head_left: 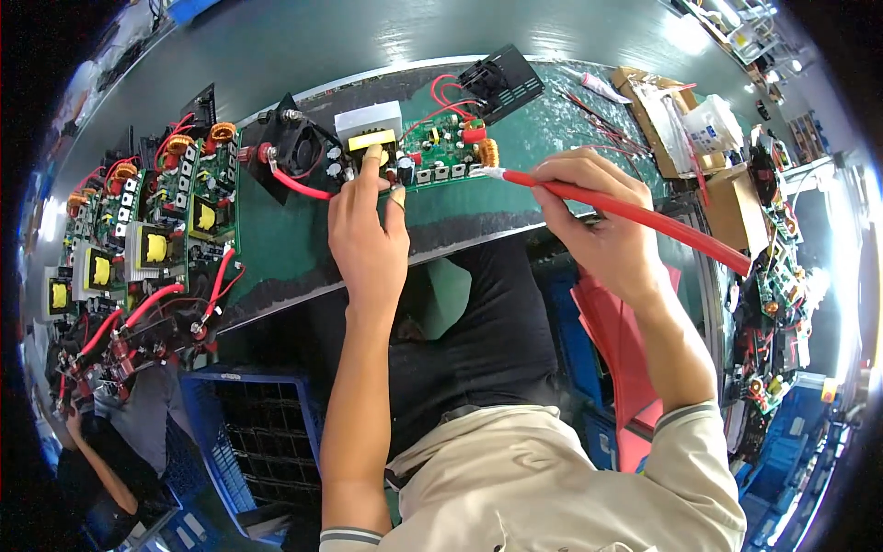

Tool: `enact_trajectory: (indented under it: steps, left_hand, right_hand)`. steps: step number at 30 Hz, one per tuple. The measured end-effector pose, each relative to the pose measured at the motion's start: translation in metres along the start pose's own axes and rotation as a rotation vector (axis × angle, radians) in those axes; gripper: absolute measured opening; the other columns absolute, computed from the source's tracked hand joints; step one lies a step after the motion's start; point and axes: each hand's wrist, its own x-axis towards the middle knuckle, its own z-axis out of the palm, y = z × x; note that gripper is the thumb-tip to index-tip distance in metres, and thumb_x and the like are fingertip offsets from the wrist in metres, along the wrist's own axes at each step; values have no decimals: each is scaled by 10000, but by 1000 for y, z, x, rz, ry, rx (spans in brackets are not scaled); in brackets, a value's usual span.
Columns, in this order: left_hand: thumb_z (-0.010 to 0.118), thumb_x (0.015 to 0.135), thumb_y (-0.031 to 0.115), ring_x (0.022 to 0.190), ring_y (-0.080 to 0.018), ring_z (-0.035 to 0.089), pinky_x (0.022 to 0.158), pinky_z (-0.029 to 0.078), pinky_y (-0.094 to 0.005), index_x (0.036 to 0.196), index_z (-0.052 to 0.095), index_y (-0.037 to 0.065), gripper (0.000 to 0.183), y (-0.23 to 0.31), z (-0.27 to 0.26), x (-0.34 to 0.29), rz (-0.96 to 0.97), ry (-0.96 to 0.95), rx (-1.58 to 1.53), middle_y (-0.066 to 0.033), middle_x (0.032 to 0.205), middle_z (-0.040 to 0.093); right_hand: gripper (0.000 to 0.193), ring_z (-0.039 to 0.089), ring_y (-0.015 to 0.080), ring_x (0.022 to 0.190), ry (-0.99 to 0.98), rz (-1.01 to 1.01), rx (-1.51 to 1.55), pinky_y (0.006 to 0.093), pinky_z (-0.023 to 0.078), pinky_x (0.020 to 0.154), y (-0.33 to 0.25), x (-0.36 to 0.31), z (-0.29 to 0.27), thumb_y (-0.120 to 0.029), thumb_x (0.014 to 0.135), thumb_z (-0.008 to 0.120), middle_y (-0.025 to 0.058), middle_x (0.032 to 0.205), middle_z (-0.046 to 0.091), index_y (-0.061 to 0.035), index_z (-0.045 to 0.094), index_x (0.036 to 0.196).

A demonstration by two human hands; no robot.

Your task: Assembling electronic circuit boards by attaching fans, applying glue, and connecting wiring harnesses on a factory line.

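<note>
A green circuit board [432, 147] lies on the green work mat, carrying a yellow-topped transformer [372, 140], a copper coil [488, 153] and red wires. My left hand [368, 230] holds the board, its forefinger on the transformer and its thumb by the near edge. In my right hand [598, 216] is a thick red stick [644, 213] with a whitish, brush-like tip [487, 172], which is at the board's right near corner. A black fan [299, 147] on a panel stands at the board's left end. A black slotted end panel [501, 83] lies behind the board, near the red wires.
Several similar boards [189, 202] with thick red cables stand at the left. To the right are loose wires [607, 124], a cardboard box [658, 120] and more boards [773, 276]. Below sit a blue crate [248, 442] and red sheets [616, 359]. Another person's arm [101, 460] shows lower left.
</note>
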Motion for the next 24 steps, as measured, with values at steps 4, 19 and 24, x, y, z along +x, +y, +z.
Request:
enact_trajectory:
  steps: [4,19,24]
  left_hand:
    - [683,849,36,898,-280,599,842,470,-417,1366,560,105,536,-2,1,0,-23,-4,-21,-69,921,640]
    - [665,842,22,889,-299,588,814,475,-422,1338,567,103,512,-2,4,1,-4,21,-3,-82,943,640]
    - [667,844,28,890,-305,586,810,477,-422,1330,571,105,502,-4,4,-1,-21,24,-30,-85,947,637]
  right_hand:
    - [175,690,249,800,-3,26,10,321,547,718,7,-2,12,53,797,706,113,923,687,-12,683,959]
    - [177,712,247,804,100,-35,28,319,565,701,2,6,28,47,800,709,111,942,697,-33,688,957]
    - [188,683,182,833,-1,4,47,287,539,748,1,12,39,71,805,714,100,937,694,3,689,978]
